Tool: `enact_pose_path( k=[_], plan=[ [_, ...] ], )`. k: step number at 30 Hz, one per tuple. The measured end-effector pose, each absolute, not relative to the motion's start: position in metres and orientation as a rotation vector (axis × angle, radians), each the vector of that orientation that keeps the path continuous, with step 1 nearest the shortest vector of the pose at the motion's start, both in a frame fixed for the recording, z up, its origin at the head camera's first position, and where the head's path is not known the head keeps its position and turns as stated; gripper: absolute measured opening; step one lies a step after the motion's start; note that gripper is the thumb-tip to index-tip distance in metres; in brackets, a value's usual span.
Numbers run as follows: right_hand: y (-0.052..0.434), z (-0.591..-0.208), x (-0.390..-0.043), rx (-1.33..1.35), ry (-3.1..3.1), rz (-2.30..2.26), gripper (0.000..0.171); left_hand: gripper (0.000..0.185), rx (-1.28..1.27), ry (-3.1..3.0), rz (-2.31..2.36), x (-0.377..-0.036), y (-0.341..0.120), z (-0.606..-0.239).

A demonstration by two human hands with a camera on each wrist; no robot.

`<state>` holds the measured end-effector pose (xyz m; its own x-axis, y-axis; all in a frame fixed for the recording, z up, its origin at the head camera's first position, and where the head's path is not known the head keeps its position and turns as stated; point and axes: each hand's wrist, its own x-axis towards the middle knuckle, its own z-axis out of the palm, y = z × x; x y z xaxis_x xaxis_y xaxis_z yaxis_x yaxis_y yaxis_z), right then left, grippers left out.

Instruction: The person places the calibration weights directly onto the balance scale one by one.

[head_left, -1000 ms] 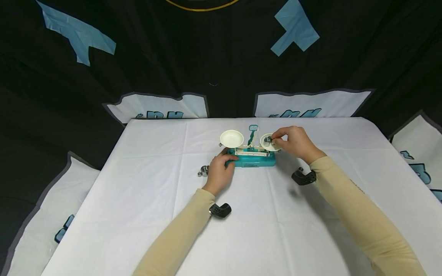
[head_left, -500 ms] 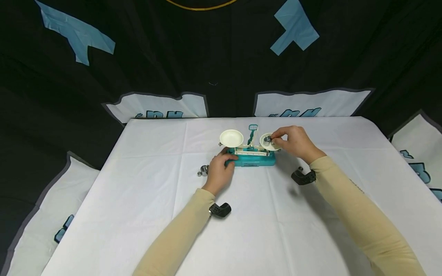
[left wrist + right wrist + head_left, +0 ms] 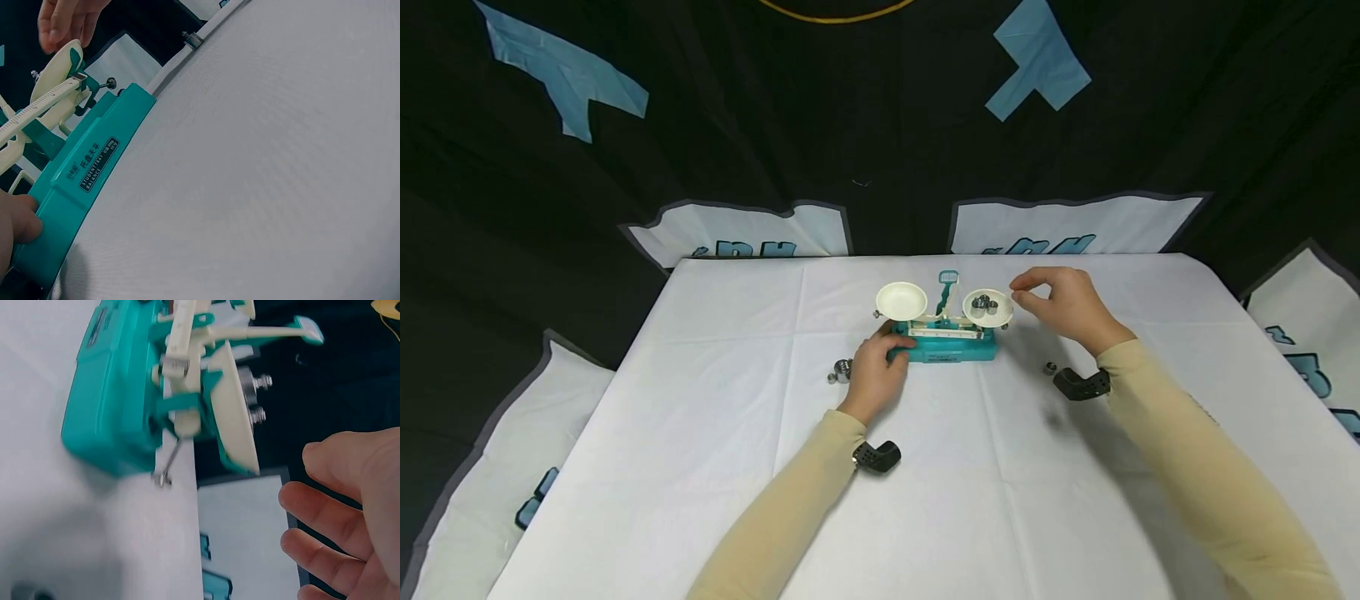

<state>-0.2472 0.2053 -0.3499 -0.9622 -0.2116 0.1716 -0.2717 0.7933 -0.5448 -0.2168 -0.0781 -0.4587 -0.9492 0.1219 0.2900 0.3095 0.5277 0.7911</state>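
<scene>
A teal tray balance (image 3: 958,350) stands toward the far side of the table, with two cream pans. My left hand (image 3: 876,373) grips the left end of its base, thumb at the front and the other fingers mostly hidden behind. Several small metal weights (image 3: 981,304) stand in the right pan (image 3: 1004,315); the left pan (image 3: 901,301) holds nothing. Just right of the right pan hovers my right hand (image 3: 1071,308), apart from it, with nothing between thumb and fingers. The right wrist view shows its fingers (image 3: 331,519) spread loosely beside the pan.
More metal weights (image 3: 842,369) sit on the white cloth beside my left hand, partly hidden by it. A single weight (image 3: 1049,367) stands right of the balance, near the black right wrist camera (image 3: 1081,385). A dark curtain (image 3: 880,125) hangs behind the table.
My right hand has let go of a weight in the right pan and drawn back to the right. The left hand keeps its grip on the balance base.
</scene>
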Motion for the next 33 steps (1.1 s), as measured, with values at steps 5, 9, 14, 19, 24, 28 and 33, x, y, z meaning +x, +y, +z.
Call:
enact_pose_path(
  k=[5, 9, 14, 19, 24, 28, 33],
  plan=[
    [0.228, -0.354, -0.239, 0.347, -2.883, 0.885, 0.024, 0.023, -0.357, -2.558, -1.398, -0.216, -0.077, -0.458],
    [0.244, -0.361, -0.23, 0.3, -2.901, 0.872, 0.025, 0.023, -0.351, -2.561, -1.401, -0.216, -0.077, -0.458],
    [0.261, -0.375, -0.217, 0.253, -2.907, 0.887, 0.027, 0.023, -0.353, -2.563, -1.401, -0.216, -0.077, -0.458],
    [0.273, -0.391, -0.207, 0.226, -2.9, 0.897, 0.027, 0.023, -0.355, -2.559, -1.404, -0.216, -0.077, -0.458],
    [0.28, -0.403, -0.201, 0.196, -2.907, 0.943, 0.026, 0.023, -0.348, -2.564, -1.399, -0.216, -0.078, -0.458],
    [0.283, -0.408, -0.197, 0.184, -2.915, 0.972, 0.026, 0.024, -0.349, -2.568, -1.397, -0.217, -0.077, -0.459],
    [0.283, -0.411, -0.195, 0.201, -2.915, 0.964, 0.025, 0.023, -0.347, -2.571, -1.39, -0.218, -0.077, -0.459]
  ],
)
